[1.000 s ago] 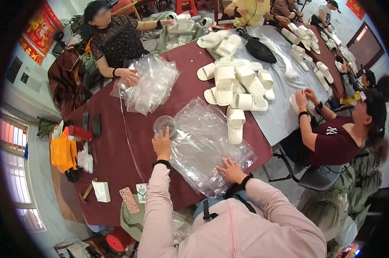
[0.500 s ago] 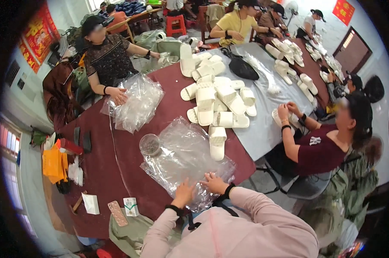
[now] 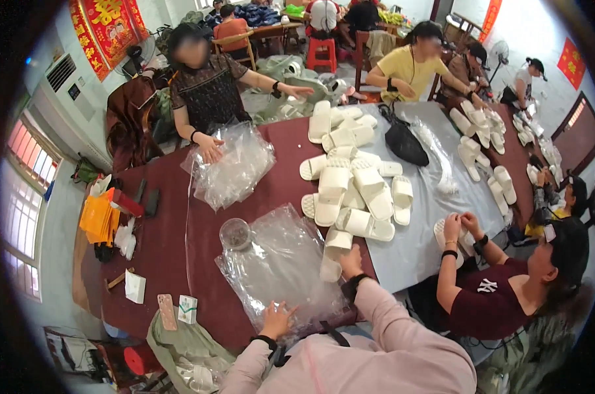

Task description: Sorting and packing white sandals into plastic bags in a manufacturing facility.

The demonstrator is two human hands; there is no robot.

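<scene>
Just two hands: left (image 3: 277,320) on bag pile (image 3: 277,266), right (image 3: 350,261) at slipper (image 3: 334,253).

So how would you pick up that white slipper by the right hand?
Probably across its narrow middle, coming from the near side where the right hand already is. The white slipper lies flat at the edge of the clear plastic bags, long and slim, so fingers can wrap over its sides.

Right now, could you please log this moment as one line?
left hand: flat on plastic bags | right hand: on white slipper | table: maroon
</scene>
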